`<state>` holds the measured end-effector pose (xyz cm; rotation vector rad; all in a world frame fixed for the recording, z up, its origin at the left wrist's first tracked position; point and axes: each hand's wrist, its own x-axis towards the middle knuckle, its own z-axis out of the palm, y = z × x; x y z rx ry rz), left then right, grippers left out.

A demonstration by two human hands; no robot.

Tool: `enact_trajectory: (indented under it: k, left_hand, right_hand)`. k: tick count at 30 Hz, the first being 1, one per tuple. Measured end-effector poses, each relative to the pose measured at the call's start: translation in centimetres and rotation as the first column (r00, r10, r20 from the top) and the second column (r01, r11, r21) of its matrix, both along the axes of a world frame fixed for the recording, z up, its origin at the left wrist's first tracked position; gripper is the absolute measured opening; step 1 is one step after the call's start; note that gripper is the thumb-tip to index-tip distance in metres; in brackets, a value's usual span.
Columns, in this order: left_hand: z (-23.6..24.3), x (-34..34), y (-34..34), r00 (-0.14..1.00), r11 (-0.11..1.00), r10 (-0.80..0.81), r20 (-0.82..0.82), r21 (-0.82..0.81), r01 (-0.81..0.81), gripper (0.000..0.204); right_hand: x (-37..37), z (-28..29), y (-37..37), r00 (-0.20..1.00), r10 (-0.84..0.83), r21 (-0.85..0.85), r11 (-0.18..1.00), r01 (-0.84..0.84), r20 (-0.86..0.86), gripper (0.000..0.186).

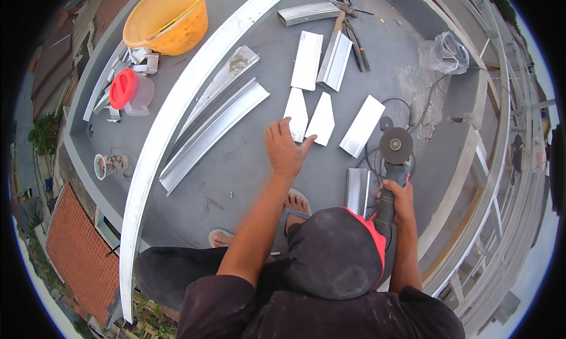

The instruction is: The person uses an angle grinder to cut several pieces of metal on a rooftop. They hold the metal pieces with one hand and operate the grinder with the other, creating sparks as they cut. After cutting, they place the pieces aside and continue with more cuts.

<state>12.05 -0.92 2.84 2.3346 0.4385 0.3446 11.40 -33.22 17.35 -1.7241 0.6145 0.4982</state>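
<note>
Grinder (397,177) gripped snugly by the right hand (399,198), left hand (285,148) spread wide beside 2 pointed metal pieces (321,119).

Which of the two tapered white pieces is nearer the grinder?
The right tapered piece; the left tapered piece lies farther from the grinder, beyond it.

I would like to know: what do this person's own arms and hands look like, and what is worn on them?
The left hand and right hand wear no gloves, and no watch or band shows at either wrist. The left sleeve and right sleeve are short, plain and dark, blackish with a purplish-brown tint.
</note>
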Motion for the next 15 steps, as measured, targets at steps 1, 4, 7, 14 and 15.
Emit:
enact_trajectory:
  k: [1,4,7,14,15]
  left_hand:
    - [0.6,-1.2,-1.5,0.998,0.997,-0.056,0.002,-0.055,0.056,0.088]
    - [0.9,-2.6,-5.2,0.962,0.962,-0.263,0.076,0.1,0.255,0.078]
    - [0.4,-1.3,-6.4,0.949,0.946,-0.298,0.108,0.166,0.278,0.072]
    - [1.1,1.2,-9.6,0.887,0.893,-0.45,-0.106,-0.052,0.447,0.087]
    - [1.2,2.2,-10.8,0.885,0.896,-0.442,-0.146,-0.024,0.443,0.093]
  right_hand:
    - [-0.1,0.1,-0.2,1.0,-0.007,-0.002,1.0,0.007,-0.015,0.026]
    - [-0.2,0.2,0.6,1.0,-0.009,0.015,1.0,0.009,-0.027,0.025]
    - [-0.4,0.0,1.6,1.0,-0.016,0.04,0.999,0.016,0.0,0.022]
    - [0.1,1.9,0.6,0.998,-0.049,0.097,0.994,0.046,0.032,0.028]
    - [0.1,2.5,0.4,0.997,-0.071,0.1,0.993,0.067,0.038,0.029]
